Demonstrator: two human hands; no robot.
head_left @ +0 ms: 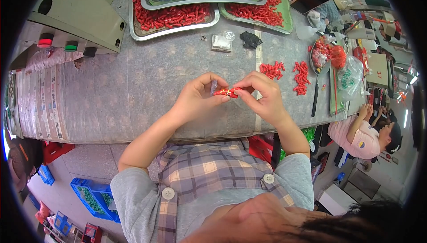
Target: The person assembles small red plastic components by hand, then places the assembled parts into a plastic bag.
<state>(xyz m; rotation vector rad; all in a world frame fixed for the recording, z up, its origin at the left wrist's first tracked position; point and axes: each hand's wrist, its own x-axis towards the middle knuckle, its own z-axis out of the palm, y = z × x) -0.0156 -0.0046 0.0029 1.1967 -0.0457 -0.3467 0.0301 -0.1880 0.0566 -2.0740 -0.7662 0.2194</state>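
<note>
In front of my chest, over the grey tabletop (147, 87), a small shiny red piece with gold marks (226, 92) is held between both hands. My left hand (193, 98) pinches its left end with thumb and fingers, and a bit of clear purplish film (214, 85) shows by its index finger. My right hand (266, 97) pinches the right end between thumb and index finger. The fingertips partly cover the piece, so its exact kind is not plain. Just beyond my right hand lie a small cluster of red pieces (272, 70) and a longer cluster of red pieces (301, 78).
Metal trays (178, 34) heaped with red pieces and a green tray (287, 3) stand at the back. A small white block (221, 43) and a black crumpled lump (251, 40) lie mid-table. A machine with buttons (71, 34) stands left. A co-worker (360, 136) sits right.
</note>
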